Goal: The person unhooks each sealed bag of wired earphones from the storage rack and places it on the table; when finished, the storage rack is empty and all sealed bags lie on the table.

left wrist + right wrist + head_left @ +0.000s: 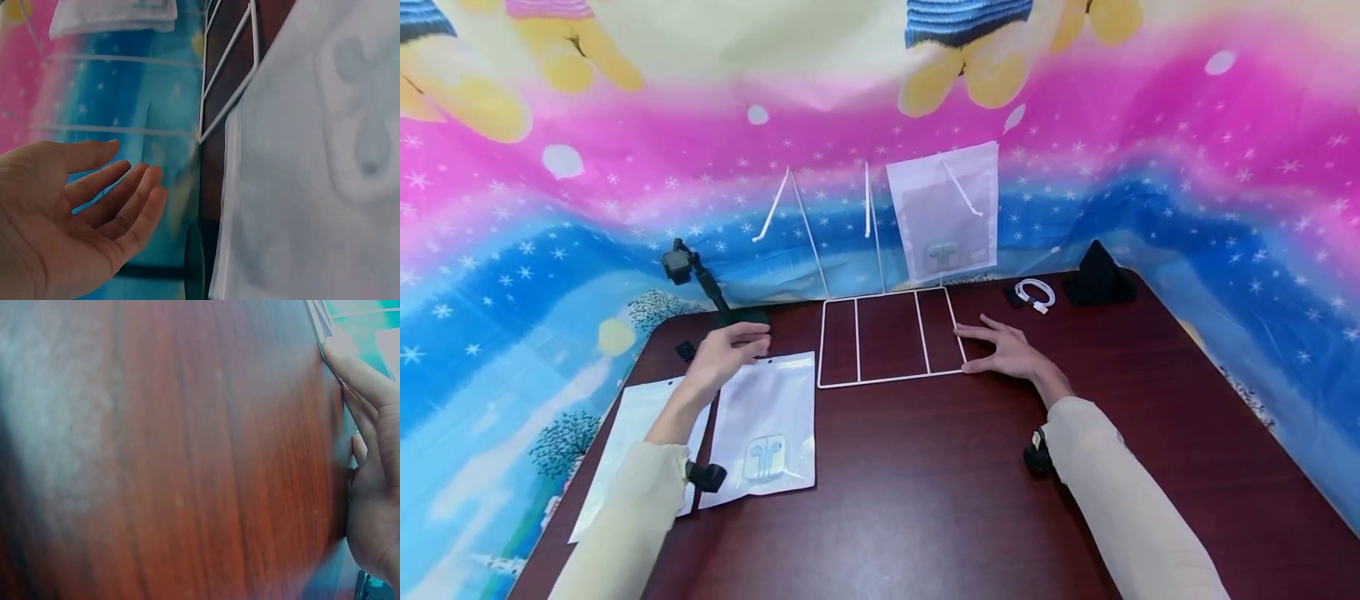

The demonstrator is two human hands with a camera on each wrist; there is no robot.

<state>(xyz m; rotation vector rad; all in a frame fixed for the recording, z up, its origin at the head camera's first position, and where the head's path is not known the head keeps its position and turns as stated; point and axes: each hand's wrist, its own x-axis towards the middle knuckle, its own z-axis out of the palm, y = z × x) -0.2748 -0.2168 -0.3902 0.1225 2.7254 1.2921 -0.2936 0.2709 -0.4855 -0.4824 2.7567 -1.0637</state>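
On the dark wooden table [925, 467], the right hand [1011, 350] lies flat with fingers spread, its fingertips touching the right edge of the white wire rack [887, 342] at the hand's nine o'clock. At the rack's nine o'clock the left hand [726, 350] hovers with fingers relaxed and holding nothing, just above the top edge of a white earphone pouch [767, 425]. Another pouch [947, 208] hangs on the rack's upright at twelve o'clock.

Both hands [727, 350] [1009, 350] open, fingers extended
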